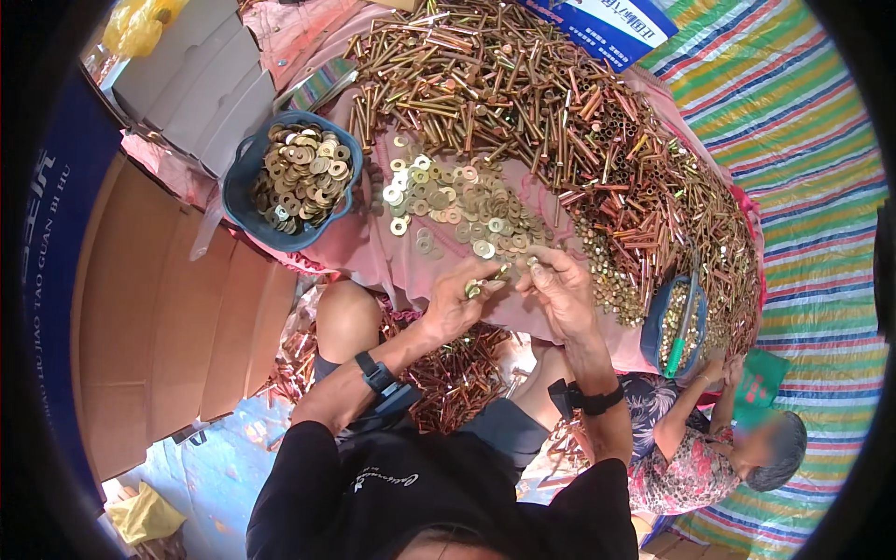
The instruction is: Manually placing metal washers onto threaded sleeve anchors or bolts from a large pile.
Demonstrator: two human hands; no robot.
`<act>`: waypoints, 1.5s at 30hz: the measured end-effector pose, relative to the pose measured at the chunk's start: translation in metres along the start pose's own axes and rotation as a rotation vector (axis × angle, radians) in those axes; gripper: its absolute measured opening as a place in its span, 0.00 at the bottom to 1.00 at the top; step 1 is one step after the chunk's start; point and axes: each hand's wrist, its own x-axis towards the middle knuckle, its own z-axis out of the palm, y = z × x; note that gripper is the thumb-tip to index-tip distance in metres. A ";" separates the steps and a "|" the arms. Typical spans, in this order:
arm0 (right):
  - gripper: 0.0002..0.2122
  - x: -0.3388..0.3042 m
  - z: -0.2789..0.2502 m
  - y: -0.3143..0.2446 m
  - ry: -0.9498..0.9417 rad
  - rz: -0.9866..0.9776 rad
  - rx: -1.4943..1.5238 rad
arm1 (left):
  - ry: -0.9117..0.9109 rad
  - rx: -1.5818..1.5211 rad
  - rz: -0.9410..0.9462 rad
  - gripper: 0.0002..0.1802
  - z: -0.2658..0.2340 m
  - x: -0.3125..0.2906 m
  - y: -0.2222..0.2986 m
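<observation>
Both my hands are close together over the near edge of a pink cloth (373, 245). My left hand (455, 303) is closed around a brass-coloured bolt (485, 282), its far end angled towards the right. Just to the right, my right hand (563, 291) is pinched, with a small pale metal piece at the fingertips that is too small to name. Beyond the hands lies a loose spread of flat washers (457, 201). Small gold nuts (607, 285) are heaped to the right of my right hand.
A large pile of bolts and sleeves (523, 84) covers the far and right cloth. A blue basin (250, 219) holds washers at left; another blue basin (653, 329) holds small parts at right. Cardboard boxes (168, 299) line the left. Another person (695, 457) sits at lower right.
</observation>
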 end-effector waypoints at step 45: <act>0.11 -0.021 0.016 0.014 0.210 -0.274 -0.344 | -0.100 -0.270 -0.240 0.16 -0.002 0.003 0.006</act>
